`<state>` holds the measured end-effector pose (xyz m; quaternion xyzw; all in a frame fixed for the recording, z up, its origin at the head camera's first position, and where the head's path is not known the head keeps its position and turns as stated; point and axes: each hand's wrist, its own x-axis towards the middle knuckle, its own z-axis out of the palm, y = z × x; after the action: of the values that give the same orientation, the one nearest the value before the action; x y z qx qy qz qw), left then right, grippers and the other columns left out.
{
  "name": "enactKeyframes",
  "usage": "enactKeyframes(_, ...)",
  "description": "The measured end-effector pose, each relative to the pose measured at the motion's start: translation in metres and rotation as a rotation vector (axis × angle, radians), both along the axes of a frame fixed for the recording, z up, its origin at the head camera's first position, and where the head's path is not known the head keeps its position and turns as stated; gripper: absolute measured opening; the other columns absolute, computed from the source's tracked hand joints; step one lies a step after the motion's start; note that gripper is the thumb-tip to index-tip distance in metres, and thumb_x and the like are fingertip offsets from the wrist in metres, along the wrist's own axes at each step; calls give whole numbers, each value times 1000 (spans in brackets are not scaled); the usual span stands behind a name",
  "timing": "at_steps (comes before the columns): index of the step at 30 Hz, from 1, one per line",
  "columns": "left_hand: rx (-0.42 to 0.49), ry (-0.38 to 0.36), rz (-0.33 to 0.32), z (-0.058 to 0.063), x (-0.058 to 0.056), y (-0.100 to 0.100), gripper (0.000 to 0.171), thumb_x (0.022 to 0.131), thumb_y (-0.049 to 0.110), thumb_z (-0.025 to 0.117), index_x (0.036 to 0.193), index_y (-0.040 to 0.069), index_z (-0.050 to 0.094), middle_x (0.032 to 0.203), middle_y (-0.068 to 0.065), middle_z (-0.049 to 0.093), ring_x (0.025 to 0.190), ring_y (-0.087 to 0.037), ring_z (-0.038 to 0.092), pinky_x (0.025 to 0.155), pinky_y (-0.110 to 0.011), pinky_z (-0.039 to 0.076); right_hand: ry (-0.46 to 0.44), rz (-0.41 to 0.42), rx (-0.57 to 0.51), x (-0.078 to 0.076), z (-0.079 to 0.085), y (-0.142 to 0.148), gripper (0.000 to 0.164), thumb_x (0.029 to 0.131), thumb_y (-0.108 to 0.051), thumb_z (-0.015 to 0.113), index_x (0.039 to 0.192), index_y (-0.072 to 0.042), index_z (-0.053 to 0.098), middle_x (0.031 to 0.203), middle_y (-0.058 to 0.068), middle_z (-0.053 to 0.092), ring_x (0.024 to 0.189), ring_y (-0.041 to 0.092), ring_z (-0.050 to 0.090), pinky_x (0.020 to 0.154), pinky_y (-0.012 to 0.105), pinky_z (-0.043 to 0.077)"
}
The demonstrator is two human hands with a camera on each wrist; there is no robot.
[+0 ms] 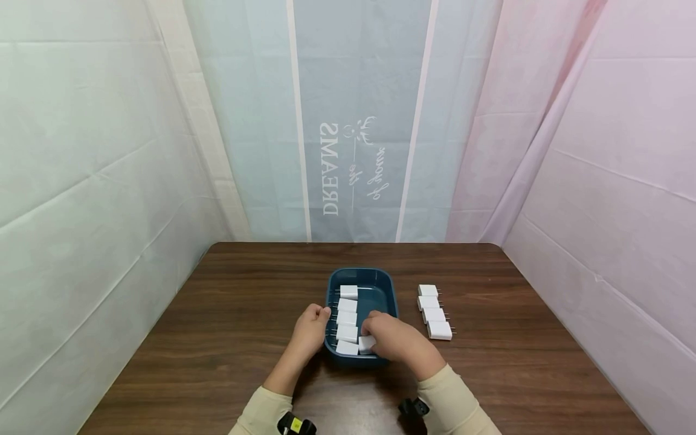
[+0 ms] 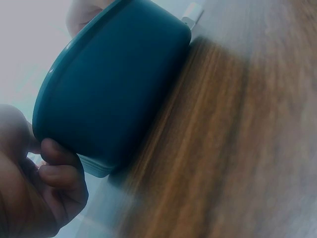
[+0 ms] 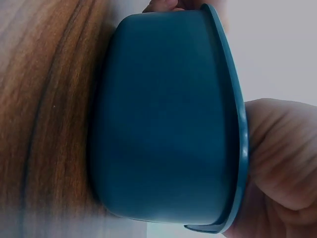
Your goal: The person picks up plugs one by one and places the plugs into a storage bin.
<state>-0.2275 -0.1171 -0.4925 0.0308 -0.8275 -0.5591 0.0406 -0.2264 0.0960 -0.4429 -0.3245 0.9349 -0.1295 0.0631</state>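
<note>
A dark blue plastic bin (image 1: 383, 300) stands on the table, with a column of several white plug adapters (image 1: 347, 318) along its left side, their metal pins pointing left. My left hand (image 1: 310, 329) grips the bin's left rim between thumb and curled fingers; in the left wrist view the left hand (image 2: 49, 183) is at the bin's wall. Reaching inside, my right hand (image 1: 394, 335) pinches another white plug adapter (image 1: 367, 345) near the front, beside the column's nearest one. The right hand's fingertips are partly hidden; in the right wrist view the bin wall (image 3: 163, 114) covers them.
To the right of the bin, several more white plug adapters (image 1: 433, 315) lie in a row on the brown wooden table (image 1: 244, 302), pins pointing right. Fabric curtains (image 1: 261, 121) hang behind the table and on both sides.
</note>
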Motion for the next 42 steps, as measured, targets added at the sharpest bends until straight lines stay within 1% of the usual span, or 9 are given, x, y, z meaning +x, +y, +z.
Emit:
enactKeyframes(7, -8, -5, 9, 1, -1, 0, 25, 109, 25, 49, 101, 2, 56, 80, -10, 53, 65, -21, 53, 55, -33, 45, -9, 15, 12, -2, 3, -1, 14, 85, -1, 78, 98, -8, 76, 94, 1, 61, 76, 8, 51, 68, 25, 50)
enactKeyframes(13, -10, -10, 22, 1, -1, 1, 25, 109, 25, 51, 99, 3, 57, 79, -9, 53, 66, -20, 54, 55, -32, 45, -26, 11, 24, -3, 2, -1, 12, 86, -3, 79, 95, -9, 75, 92, 0, 61, 75, 7, 51, 68, 25, 50)
enactKeyframes(21, -19, 7, 13, 1, -1, 0, 26, 109, 25, 50, 100, 1, 57, 82, -10, 54, 71, -21, 54, 59, -33, 45, -40, 16, 31, -3, 5, -1, 12, 86, -2, 79, 95, -9, 74, 91, 0, 61, 73, 8, 50, 66, 25, 49)
enactKeyframes(32, 17, -32, 12, 0, 0, 1, 26, 109, 27, 49, 101, 3, 56, 79, -10, 52, 63, -21, 53, 54, -33, 45, -41, 48, 46, -5, 3, -1, 12, 85, -2, 79, 91, -11, 74, 88, -1, 60, 72, 7, 48, 65, 23, 47)
enactKeyframes(34, 19, -27, 9, 0, 0, 1, 26, 109, 26, 49, 101, 2, 56, 79, -10, 52, 62, -21, 53, 53, -33, 45, -44, 57, 44, -6, 3, -1, 12, 85, -2, 79, 91, -11, 74, 88, -1, 61, 72, 7, 49, 65, 24, 47)
enactKeyframes(37, 21, -20, 9, 0, 0, 1, 26, 109, 26, 49, 101, 2, 56, 79, -9, 52, 63, -20, 53, 53, -32, 45, -61, 59, 38, -7, 3, 0, 12, 85, -3, 80, 92, -11, 74, 88, -1, 60, 73, 7, 49, 65, 24, 47)
enactKeyframes(42, 29, -26, 12, -1, -1, 1, 26, 109, 26, 49, 101, 2, 56, 79, -9, 52, 61, -21, 52, 51, -32, 44, -94, 59, 20, -7, 4, 1, 7, 88, -6, 77, 93, -10, 74, 89, -2, 59, 73, 8, 49, 65, 24, 47)
